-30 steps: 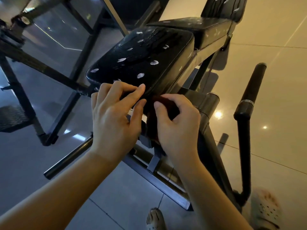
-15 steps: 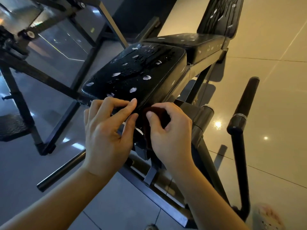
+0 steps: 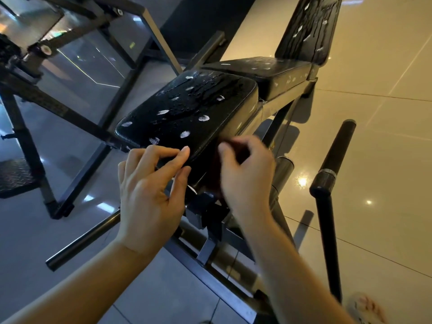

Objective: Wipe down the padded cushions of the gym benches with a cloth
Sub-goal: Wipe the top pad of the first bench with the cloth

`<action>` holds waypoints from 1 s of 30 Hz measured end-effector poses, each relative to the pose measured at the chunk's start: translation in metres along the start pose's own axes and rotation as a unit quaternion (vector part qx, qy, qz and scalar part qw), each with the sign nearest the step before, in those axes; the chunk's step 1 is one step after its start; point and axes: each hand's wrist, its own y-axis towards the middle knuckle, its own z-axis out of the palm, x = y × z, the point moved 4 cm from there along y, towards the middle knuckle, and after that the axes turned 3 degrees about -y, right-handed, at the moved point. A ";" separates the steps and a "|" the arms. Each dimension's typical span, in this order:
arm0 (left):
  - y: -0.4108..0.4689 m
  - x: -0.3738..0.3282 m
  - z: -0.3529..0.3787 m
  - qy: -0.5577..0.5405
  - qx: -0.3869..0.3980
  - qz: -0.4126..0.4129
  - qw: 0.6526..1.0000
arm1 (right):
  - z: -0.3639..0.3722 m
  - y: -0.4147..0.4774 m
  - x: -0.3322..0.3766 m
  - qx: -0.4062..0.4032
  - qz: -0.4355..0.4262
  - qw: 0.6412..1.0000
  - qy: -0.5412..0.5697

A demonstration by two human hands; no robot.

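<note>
Head view: 2 hands work a dark red cloth [image 3: 216, 169] at the near edge of the foam-spotted front cushion [image 3: 187, 113], left hand [image 3: 149, 190] half-curled and empty-looking, right hand [image 3: 247, 174] pinching the cloth, which likely wants spreading flat before wiping.

A single wide-angle view is taken from the person's head, directed forward and steeply down. The hands [image 3: 198, 181] are seen close below the lens, the nearest bench cushion [image 3: 187, 113] just beyond them, and the tiled floor [image 3: 374, 136] behind, bent by the lens.
</note>
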 end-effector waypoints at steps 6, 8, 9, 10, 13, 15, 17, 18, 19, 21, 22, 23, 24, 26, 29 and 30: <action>0.000 0.001 0.002 -0.006 -0.008 -0.002 1.000 | -0.005 0.033 -0.007 -0.014 0.012 0.999 -0.029; 0.000 0.001 0.002 -0.003 -0.002 0.000 1.000 | 0.003 -0.018 -0.004 0.033 -0.013 0.999 -0.014; 0.000 0.001 0.001 0.000 0.000 0.002 1.000 | 0.002 -0.032 0.000 0.047 -0.027 0.998 -0.016; 0.001 0.001 0.001 0.001 0.001 0.003 1.000 | 0.002 -0.031 0.003 0.045 -0.036 0.998 -0.015; 0.001 0.001 0.002 -0.006 0.000 0.001 1.000 | -0.008 0.040 -0.006 -0.016 0.022 0.999 -0.047; 0.001 0.002 0.003 -0.010 -0.005 -0.003 1.000 | -0.020 0.090 -0.011 -0.057 0.066 0.994 -0.069; 0.001 0.003 0.004 -0.015 -0.010 -0.003 1.000 | -0.019 0.095 -0.012 -0.059 0.058 0.994 -0.070; 0.001 0.003 0.004 -0.018 -0.013 -0.001 1.000 | -0.015 0.078 -0.011 -0.042 0.047 0.996 -0.062; 0.001 0.003 0.004 -0.019 -0.015 0.000 1.000 | -0.010 0.054 -0.009 -0.017 0.030 0.998 -0.047; 0.001 0.003 0.004 -0.018 -0.018 0.003 1.000 | -0.004 0.011 -0.005 0.020 -0.010 1.000 -0.018; 0.001 0.003 0.005 -0.020 -0.021 0.003 1.000 | -0.004 0.004 -0.005 0.030 -0.023 0.999 -0.020; 0.001 0.003 0.005 -0.023 -0.022 0.002 0.999 | -0.004 0.012 -0.006 0.029 -0.022 0.999 -0.030; 0.001 0.003 0.006 -0.027 -0.022 0.001 0.999 | -0.005 0.030 -0.009 0.013 -0.011 0.999 -0.050; 0.000 0.004 0.007 -0.033 -0.023 -0.001 0.999 | -0.014 0.079 -0.014 -0.022 0.035 0.996 -0.079; 0.000 0.005 0.008 -0.026 -0.021 0.007 0.999 | -0.023 0.115 -0.014 -0.050 0.046 0.993 -0.095; 0.000 0.006 0.008 -0.024 -0.021 0.010 0.999 | -0.021 0.107 -0.013 -0.046 0.034 0.994 -0.096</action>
